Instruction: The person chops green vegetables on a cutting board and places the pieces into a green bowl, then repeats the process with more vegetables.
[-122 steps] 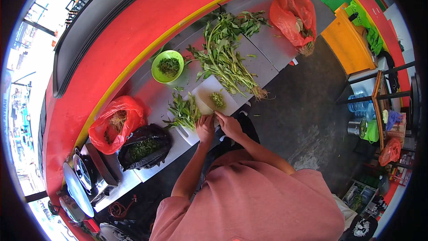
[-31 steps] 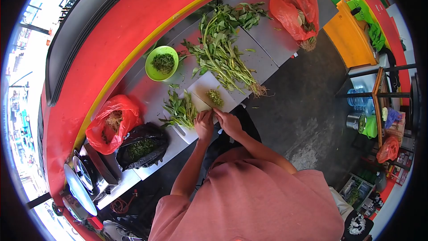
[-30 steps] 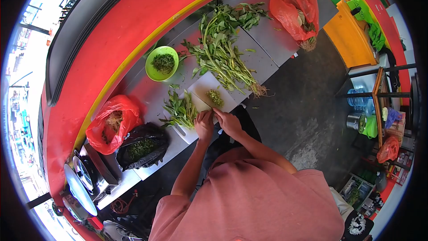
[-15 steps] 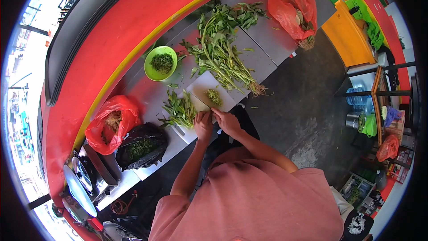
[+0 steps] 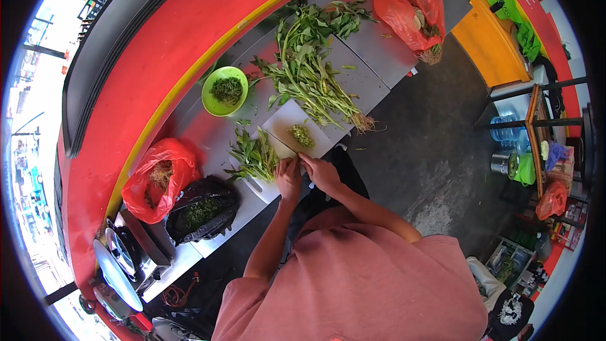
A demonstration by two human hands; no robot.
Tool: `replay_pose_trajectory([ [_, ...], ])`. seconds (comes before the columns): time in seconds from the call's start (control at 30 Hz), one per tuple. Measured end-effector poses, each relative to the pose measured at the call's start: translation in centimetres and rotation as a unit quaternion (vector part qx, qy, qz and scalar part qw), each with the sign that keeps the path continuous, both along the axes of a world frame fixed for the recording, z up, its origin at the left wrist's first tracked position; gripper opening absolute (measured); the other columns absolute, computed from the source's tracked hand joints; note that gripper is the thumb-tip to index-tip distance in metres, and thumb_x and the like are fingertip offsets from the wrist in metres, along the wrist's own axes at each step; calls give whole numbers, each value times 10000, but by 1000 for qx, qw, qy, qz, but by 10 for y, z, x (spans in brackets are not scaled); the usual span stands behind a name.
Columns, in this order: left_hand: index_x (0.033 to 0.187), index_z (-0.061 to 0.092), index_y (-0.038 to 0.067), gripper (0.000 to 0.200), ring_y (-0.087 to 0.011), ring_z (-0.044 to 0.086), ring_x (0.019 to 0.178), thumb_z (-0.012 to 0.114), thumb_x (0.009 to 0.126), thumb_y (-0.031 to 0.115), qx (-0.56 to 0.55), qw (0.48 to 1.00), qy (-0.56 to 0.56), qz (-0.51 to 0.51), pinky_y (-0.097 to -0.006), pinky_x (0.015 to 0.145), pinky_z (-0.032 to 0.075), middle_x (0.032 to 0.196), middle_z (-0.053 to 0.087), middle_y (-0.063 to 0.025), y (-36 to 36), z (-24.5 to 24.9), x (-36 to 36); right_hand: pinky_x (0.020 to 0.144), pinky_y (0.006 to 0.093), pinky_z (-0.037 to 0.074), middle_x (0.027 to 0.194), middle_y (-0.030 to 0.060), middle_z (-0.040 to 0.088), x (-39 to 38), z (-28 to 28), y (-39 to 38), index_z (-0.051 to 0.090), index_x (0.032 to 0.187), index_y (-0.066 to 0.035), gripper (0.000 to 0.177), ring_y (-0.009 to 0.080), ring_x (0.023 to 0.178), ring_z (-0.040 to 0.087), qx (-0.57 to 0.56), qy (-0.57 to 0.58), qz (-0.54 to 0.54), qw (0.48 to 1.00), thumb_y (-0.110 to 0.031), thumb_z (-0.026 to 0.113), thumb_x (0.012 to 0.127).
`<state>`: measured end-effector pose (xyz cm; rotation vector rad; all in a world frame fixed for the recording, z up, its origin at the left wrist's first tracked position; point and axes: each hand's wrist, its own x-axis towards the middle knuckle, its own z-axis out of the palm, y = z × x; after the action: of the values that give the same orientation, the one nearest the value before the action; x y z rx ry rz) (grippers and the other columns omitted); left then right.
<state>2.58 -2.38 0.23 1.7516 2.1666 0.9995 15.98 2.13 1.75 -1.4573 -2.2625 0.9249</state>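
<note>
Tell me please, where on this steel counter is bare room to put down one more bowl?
The counter is bare between the long-stemmed greens and the far red bag, and between the green bowl and the near red bag. It is crowded around the cutting board, by the left hand and the right hand.

Bright daylight floods my view, strongest along the left edge of the frame, where the street blows out to white. The steel counter [image 5: 372,82] carries a soft glare and shadows are faint. The fisheye lens bends everything toward a black round border. My left hand [image 5: 289,177] and right hand [image 5: 322,173] sit sharp at centre, and the lower right goes small and soft.
</note>
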Motion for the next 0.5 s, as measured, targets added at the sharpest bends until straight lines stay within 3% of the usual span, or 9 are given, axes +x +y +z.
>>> replay_pose_trajectory([
  [0.1,1030,730,78,173,-310,637,915,691,862,67,5,1000,-16,-1,-442,807,485,960,652,-79,1,-3,-2,592,495,549,857,162,721,-1,6,0,576,1384,-189,371,363,725,699,-44,-41,8,998,-287,545,1028],
  [0.2,1022,727,72,162,-314,636,915,685,866,64,13,999,-49,1,-447,809,485,976,655,-79,1,-5,-4,589,499,549,854,162,720,11,5,-13,565,1396,-201,380,367,716,697,-45,6,-9,999,-297,542,1029],
  [0.27,1018,724,63,155,-316,637,918,678,870,60,15,999,-39,-2,-447,809,484,989,659,-85,0,-6,-3,564,492,559,794,162,706,18,5,-19,563,1399,-249,378,371,693,701,-15,-5,-13,1000,-334,524,1033],
  [0.4,1037,724,53,170,-320,636,918,676,874,60,-4,1000,-27,1,-448,810,483,991,660,-93,-1,2,0,570,491,563,793,161,709,10,-5,-13,568,1392,-249,373,372,687,702,6,-26,-4,1000,-340,524,1033],
  [0.5,1021,735,24,175,-339,638,838,683,854,39,35,999,-13,-8,-446,768,502,914,654,-123,0,3,-2,583,505,550,822,172,713,3,-2,-5,569,1395,-230,376,378,704,696,-21,-17,1,1000,-322,536,1032],
])
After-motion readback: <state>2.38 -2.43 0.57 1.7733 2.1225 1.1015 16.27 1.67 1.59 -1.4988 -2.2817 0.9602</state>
